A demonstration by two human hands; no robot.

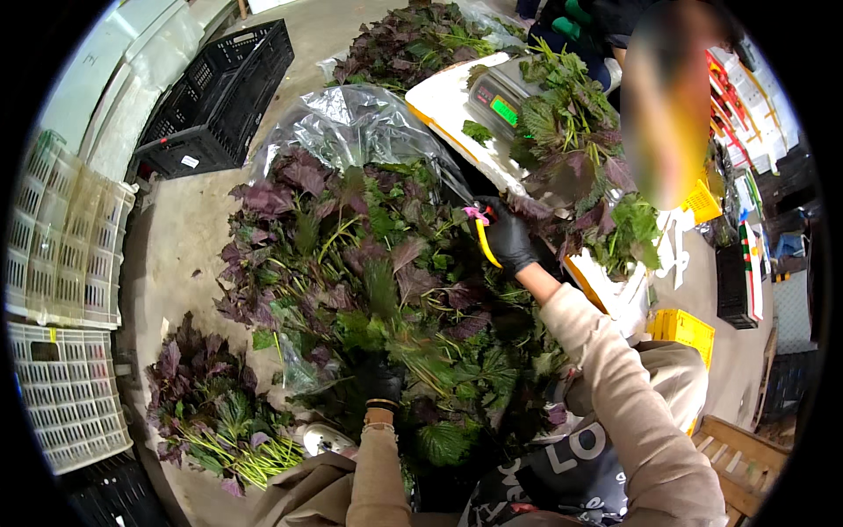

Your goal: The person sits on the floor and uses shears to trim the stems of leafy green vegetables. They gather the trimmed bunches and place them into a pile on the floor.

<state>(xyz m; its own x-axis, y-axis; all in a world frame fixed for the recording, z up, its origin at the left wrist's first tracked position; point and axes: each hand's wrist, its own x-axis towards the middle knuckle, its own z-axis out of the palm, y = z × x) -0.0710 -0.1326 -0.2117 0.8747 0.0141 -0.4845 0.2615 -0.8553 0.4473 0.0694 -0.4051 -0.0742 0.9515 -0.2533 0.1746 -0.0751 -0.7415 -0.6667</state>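
- The left hand (379, 379), in a black glove, reaches into the near side of a heap of green and purple leaves (351, 237); its fingers are hidden, so I cannot tell whether they grip any.
- The right hand (511, 244), also black-gloved, is curled around a yellow-handled tool (486, 246) with a pink part near its top, at the heap's right edge.
- The heap lies in front of the person, between and beyond the hands, with clear plastic (351, 119) spread along its far side.
- Right of the heap, a scale (488, 98) with a lit green display stands on a white foam surface (437, 95); a leafy bunch (566, 110) rests on it.
- A separate leaf pile (219, 395) lies on the floor (189, 263) at lower left.
- Farther out are a black crate (215, 110) at upper left, pale slatted crates (68, 241) along the left, and a yellow crate (683, 334) at right.
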